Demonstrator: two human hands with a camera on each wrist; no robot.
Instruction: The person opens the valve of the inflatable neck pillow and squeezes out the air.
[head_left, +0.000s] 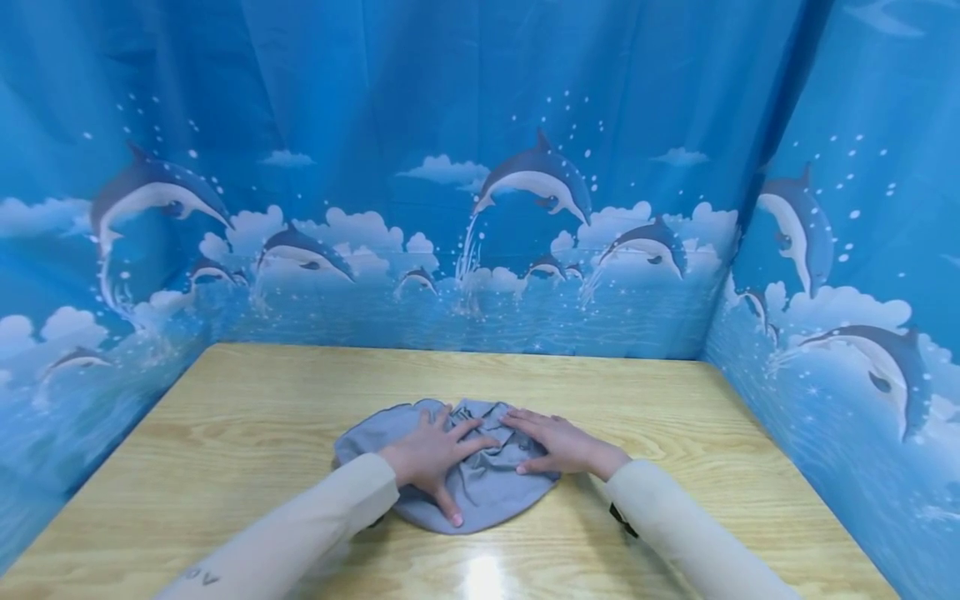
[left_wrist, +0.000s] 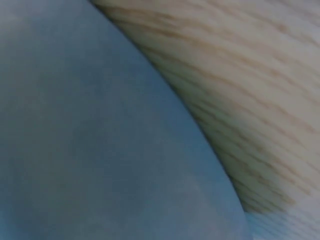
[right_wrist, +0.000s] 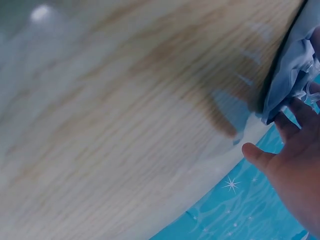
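A grey-blue fabric hat point(head_left: 491, 496) lies on the wooden table, its wide rounded brim spread out and its middle crumpled into folds. My left hand point(head_left: 431, 454) rests on the hat's left and middle part, fingers spread and thumb pointing toward the near brim. On the right side, my right hand point(head_left: 562, 442) touches the folds with fingers extended and thumb apart. In the left wrist view the smooth brim point(left_wrist: 110, 130) fills much of the picture, with no hand showing. The right wrist view catches my right hand point(right_wrist: 295, 160) beside the hat's edge point(right_wrist: 287, 75).
The light wood-grain table point(head_left: 262, 417) extends around the hat on all sides. Blue curtains point(head_left: 360, 167) printed with dolphins, clouds and water stand behind it and along both sides. A bright light reflection falls on the table's near part.
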